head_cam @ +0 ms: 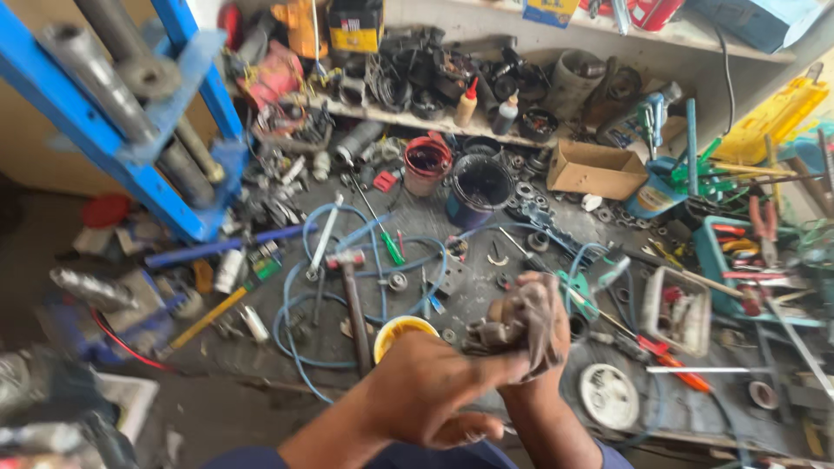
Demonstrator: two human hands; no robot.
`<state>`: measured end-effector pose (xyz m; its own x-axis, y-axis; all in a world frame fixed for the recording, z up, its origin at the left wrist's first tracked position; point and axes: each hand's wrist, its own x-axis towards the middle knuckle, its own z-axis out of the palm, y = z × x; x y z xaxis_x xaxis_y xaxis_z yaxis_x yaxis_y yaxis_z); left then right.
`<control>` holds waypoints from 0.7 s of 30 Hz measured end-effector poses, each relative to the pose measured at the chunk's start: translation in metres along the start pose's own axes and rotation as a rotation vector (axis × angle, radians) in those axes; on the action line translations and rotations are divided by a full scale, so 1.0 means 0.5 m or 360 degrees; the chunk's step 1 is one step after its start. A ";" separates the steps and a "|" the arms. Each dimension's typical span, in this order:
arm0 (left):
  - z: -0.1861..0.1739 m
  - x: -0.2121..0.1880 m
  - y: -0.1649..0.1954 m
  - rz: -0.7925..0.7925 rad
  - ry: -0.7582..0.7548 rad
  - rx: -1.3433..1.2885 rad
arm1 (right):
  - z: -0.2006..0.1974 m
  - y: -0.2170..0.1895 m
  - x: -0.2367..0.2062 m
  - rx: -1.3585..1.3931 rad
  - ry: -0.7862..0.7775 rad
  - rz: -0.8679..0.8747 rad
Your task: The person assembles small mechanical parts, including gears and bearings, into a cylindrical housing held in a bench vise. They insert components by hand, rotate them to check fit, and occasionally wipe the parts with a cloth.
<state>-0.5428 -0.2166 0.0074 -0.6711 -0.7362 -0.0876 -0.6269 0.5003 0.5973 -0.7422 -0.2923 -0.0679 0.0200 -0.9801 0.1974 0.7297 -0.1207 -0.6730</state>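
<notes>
Head view, looking down on a cluttered grey workbench (486, 304). Left hand (430, 391) and right hand (534, 334) met at centre, fingers of both clamped on a grimy brown rag (534, 317) bunched around a small dark metal part (491, 334), held just above the bench. At 12 o'clock from the hands, a dark blue round bucket (478, 187), with a red plastic cup (427, 163) just beside it at 11. At 1 o'clock, an open brown cardboard box (598, 169), flaps up, against the shelf edge. High at 11, a yellow and black boxy package (356, 24) on the shelf. At 9 o'clock, touching distance, a yellow-rimmed round tin (401, 334), beside a wooden-handled hammer (354, 304). At 3, a white rectangular plastic tray (679, 311); at 4, a white round disc (608, 395). Blue hose (304, 300) looped across the left bench. Blue steel press frame (113, 130) closing off the far left. Little bare room: only a narrow dark strip along the near bench edge at 7 o'clock.
</notes>
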 end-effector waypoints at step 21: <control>-0.207 0.041 -0.379 -0.0267 0.1956 0.0594 | 0.291 -0.106 0.409 -0.2445 -0.1995 0.0232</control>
<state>-0.3969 -0.3739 -0.0253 0.1025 -0.6360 0.7649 -0.8729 0.3112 0.3757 -0.6770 -0.4634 0.1118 0.8968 -0.4374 -0.0664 -0.4029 -0.7454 -0.5311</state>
